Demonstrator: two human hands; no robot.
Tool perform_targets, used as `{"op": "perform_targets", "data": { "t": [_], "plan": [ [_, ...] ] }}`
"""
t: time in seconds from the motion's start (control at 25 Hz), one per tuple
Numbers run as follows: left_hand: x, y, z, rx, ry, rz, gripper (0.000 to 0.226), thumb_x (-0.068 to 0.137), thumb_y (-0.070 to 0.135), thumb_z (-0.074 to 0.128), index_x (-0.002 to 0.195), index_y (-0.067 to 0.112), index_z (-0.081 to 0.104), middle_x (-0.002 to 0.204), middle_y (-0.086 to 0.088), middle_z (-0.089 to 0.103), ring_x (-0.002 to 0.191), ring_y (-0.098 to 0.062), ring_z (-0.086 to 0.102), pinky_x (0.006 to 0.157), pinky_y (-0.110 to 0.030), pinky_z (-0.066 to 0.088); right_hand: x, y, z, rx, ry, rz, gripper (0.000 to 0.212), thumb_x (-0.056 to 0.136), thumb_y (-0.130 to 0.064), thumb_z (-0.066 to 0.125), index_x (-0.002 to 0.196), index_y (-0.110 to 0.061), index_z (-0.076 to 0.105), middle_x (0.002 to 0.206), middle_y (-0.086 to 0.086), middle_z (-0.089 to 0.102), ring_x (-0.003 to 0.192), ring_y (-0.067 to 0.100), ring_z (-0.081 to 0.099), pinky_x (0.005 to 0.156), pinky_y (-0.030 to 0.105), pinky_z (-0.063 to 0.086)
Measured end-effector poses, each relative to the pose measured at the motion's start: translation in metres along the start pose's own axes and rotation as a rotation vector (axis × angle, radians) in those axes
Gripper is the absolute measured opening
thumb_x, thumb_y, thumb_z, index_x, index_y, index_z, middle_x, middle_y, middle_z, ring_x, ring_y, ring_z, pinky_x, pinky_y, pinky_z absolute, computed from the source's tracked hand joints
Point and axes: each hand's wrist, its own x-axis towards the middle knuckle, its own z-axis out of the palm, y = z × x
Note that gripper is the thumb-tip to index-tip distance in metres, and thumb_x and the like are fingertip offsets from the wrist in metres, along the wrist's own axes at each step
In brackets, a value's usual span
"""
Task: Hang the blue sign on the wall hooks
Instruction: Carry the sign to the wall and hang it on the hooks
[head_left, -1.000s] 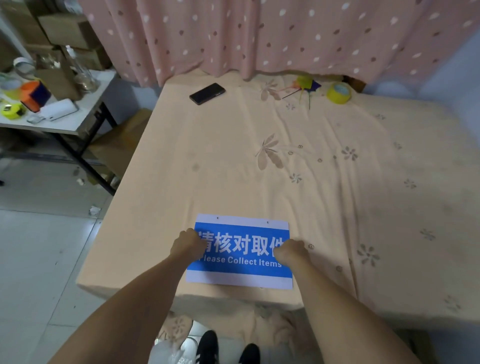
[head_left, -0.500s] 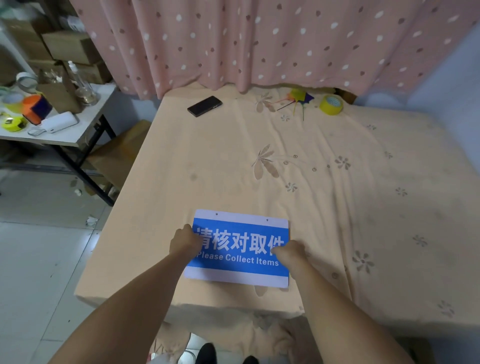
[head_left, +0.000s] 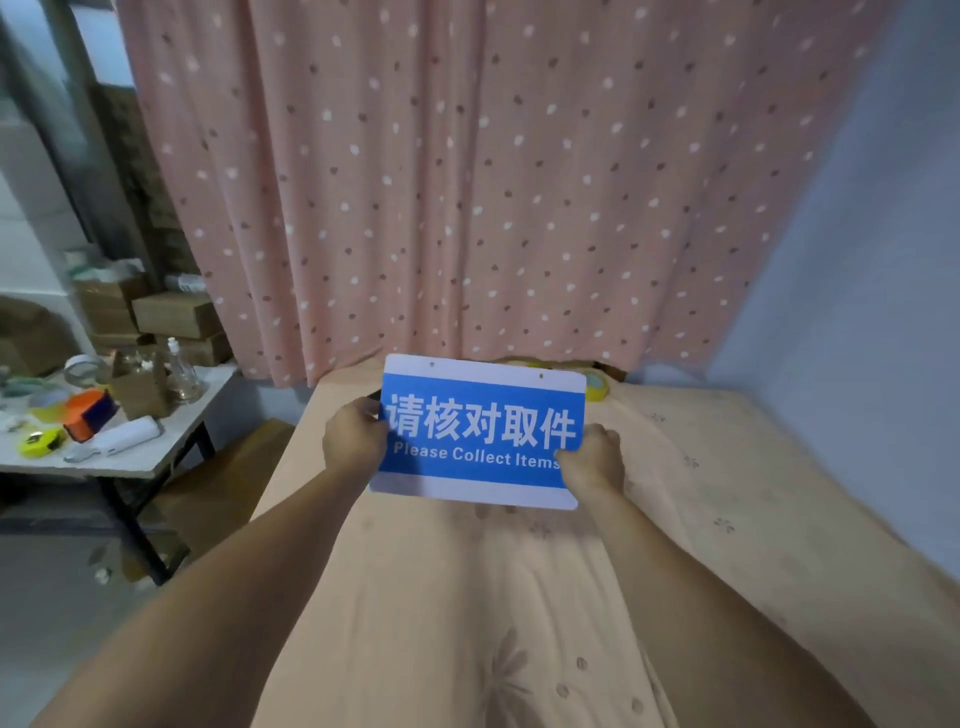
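Observation:
The blue sign (head_left: 480, 431), with white bands top and bottom, white Chinese characters and "Please Collect Items", is held up in the air over the bed, facing me. Two small holes show in its top white band. My left hand (head_left: 353, 441) grips its left edge and my right hand (head_left: 592, 460) grips its lower right edge. No wall hooks are visible in the view.
A peach bedsheet covers the bed (head_left: 727, 519) below the sign. A pink dotted curtain (head_left: 467, 182) hangs behind. A blue-white wall (head_left: 857, 312) is on the right. A yellow tape roll (head_left: 597, 387) peeks behind the sign. A cluttered side table (head_left: 130, 457) stands at left.
Both hands have lifted the sign off the bed and raised it upright. The view has tilted up toward the curtain.

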Motion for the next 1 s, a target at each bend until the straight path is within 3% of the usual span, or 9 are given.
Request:
{"op": "perform_targets", "data": {
  "t": [0.2, 0.36, 0.48, 0.8, 1.0],
  "plan": [
    [0.008, 0.104, -0.058, -0.177, 0.106, 0.177, 0.026, 0.098, 0.015, 0.057, 0.122, 0.016, 0.068, 0.111, -0.008, 0.072, 0.094, -0.028, 0.064, 0.080, -0.044, 0.055, 0.008, -0.079, -0.092, 0.052, 0.244, -0.200, 0.040, 0.087, -0.011, 0.067, 0.124, -0.006, 0.053, 0.132, 0.011, 0.049, 0.110, 0.037, 0.060, 0.085, 0.041, 0.051],
    [0.005, 0.163, -0.093, -0.283, 0.164, 0.270, 0.027, 0.100, 0.016, 0.057, 0.125, 0.018, 0.066, 0.109, -0.003, 0.069, 0.093, -0.024, 0.064, 0.080, -0.044, 0.057, 0.004, -0.120, -0.145, 0.121, 0.396, -0.282, 0.037, 0.086, -0.012, 0.068, 0.119, -0.010, 0.053, 0.122, 0.006, 0.053, 0.099, 0.029, 0.062, 0.078, 0.037, 0.054],
    [0.005, 0.188, -0.105, -0.305, 0.189, 0.318, 0.025, 0.098, 0.016, 0.060, 0.122, 0.018, 0.068, 0.108, -0.003, 0.070, 0.095, -0.026, 0.067, 0.085, -0.050, 0.060, -0.001, -0.135, -0.170, 0.155, 0.463, -0.295, 0.034, 0.086, -0.014, 0.069, 0.116, -0.014, 0.053, 0.119, 0.004, 0.054, 0.097, 0.027, 0.063, 0.077, 0.044, 0.059],
    [-0.009, 0.211, -0.103, -0.312, 0.152, 0.340, 0.022, 0.097, 0.018, 0.061, 0.118, 0.022, 0.069, 0.101, 0.003, 0.068, 0.091, -0.024, 0.065, 0.082, -0.048, 0.059, -0.012, -0.128, -0.202, 0.147, 0.536, -0.291, 0.031, 0.087, -0.013, 0.069, 0.113, -0.012, 0.054, 0.118, 0.004, 0.054, 0.097, 0.024, 0.062, 0.074, 0.038, 0.058],
    [-0.028, 0.241, -0.057, -0.347, 0.045, 0.413, 0.021, 0.098, 0.017, 0.061, 0.117, 0.021, 0.070, 0.105, 0.000, 0.071, 0.090, -0.023, 0.066, 0.075, -0.043, 0.057, -0.017, -0.084, -0.241, 0.108, 0.618, -0.198, 0.030, 0.086, -0.014, 0.069, 0.112, -0.013, 0.053, 0.119, 0.005, 0.054, 0.097, 0.025, 0.063, 0.081, 0.045, 0.060]
  ]
}}
